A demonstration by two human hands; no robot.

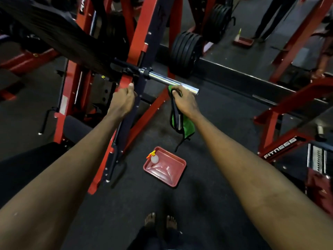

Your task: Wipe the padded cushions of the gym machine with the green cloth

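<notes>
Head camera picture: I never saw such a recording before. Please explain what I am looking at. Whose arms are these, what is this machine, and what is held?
There is only one picture. It comes from a camera worn on the person's head, looking forward and down. So the two arms are the wearer's own, and so are the bare feet at the bottom.

The left hand grips a dark upright of the red gym machine. The right hand holds the green cloth, close to the end of a chrome bar. Black weight plates sit behind that bar. A black pad, blurred, fills the top left.

On the dark floor stands a red tray with a small spray bottle in it.
</notes>
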